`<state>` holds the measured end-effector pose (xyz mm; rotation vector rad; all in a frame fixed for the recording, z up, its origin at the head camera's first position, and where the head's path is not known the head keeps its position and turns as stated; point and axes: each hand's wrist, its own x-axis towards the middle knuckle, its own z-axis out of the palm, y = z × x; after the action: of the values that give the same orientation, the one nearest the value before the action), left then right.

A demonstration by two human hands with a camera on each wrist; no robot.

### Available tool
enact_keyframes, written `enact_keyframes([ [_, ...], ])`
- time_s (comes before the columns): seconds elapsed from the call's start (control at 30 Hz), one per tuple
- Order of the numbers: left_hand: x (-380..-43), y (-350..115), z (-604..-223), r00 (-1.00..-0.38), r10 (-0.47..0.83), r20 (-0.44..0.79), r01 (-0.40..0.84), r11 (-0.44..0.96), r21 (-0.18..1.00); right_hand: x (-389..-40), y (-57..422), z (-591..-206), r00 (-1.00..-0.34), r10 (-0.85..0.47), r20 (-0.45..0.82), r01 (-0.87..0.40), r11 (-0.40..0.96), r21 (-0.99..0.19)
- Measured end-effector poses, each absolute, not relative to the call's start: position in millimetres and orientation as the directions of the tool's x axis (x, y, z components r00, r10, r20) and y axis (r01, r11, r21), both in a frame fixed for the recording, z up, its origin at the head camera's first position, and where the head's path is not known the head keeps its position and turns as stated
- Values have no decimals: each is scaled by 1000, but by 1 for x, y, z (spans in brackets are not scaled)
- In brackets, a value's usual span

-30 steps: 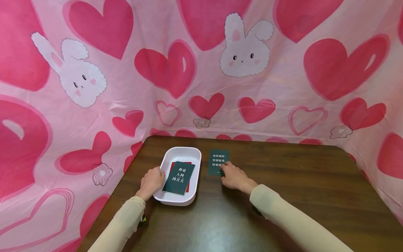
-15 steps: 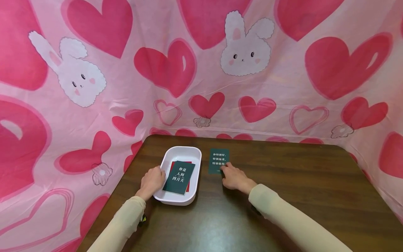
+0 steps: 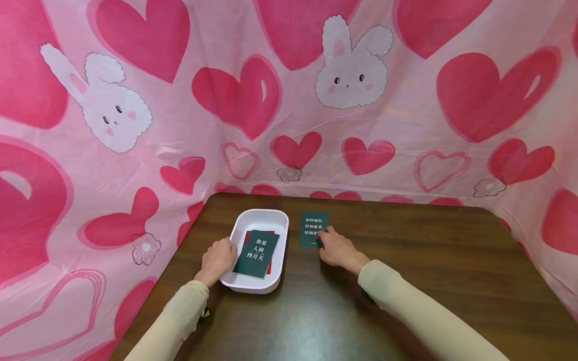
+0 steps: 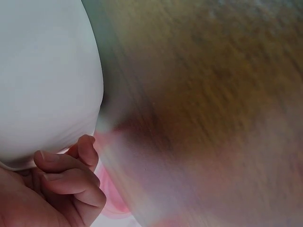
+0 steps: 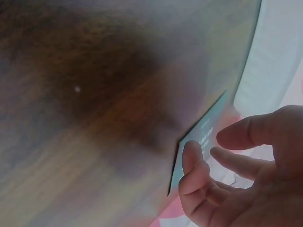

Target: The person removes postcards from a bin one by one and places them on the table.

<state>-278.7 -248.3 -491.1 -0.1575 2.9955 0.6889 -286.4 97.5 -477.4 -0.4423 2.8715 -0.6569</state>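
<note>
My left hand (image 3: 220, 258) grips the left rim of a white plastic tray (image 3: 285, 235). In the left wrist view its fingers (image 4: 75, 182) curl under the tray's edge. Inside the tray lies a dark green card (image 3: 255, 265) with white Chinese characters, partly covering a red card (image 3: 273, 260). To the tray's right, another green printed card (image 3: 311, 223) lies on the table. My right hand (image 3: 338, 249) is over that card's lower right corner. From the right wrist view, its thumb (image 5: 246, 134) stands apart from loosely bent fingers, which overlap the card.
The brown wooden table (image 3: 429, 281) has rounded far corners. A pink cloth (image 3: 298, 115) printed with hearts and rabbit heads hangs behind the table and along its sides. Both forearms wear pale sleeves (image 3: 415, 296).
My right hand shifts slightly over the corner of the green card, covering a little less, then more, of its print. The left hand and the tray stay in place.
</note>
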Motion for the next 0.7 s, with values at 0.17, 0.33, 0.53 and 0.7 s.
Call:
enact_keyframes([
  [0.17, -279, -249, -492, -993, -85, -84, -114, 894, 433, -290, 95, -471, -945, -319, -68, -254, 851, -461],
  [0.33, -278, -248, -492, -992, -86, -91, -118, 891, 439, -292, 91, -462, -946, -323, -16, -281, 845, -456],
  [0.53, -277, -247, -492, -993, -80, -92, -113, 887, 448, -300, 86, -447, -942, -333, 42, -318, 845, -430],
  [0.7, -276, -247, -489, -993, -82, -90, -114, 885, 452, -305, 74, -429, -941, -327, 89, -334, 843, -422],
])
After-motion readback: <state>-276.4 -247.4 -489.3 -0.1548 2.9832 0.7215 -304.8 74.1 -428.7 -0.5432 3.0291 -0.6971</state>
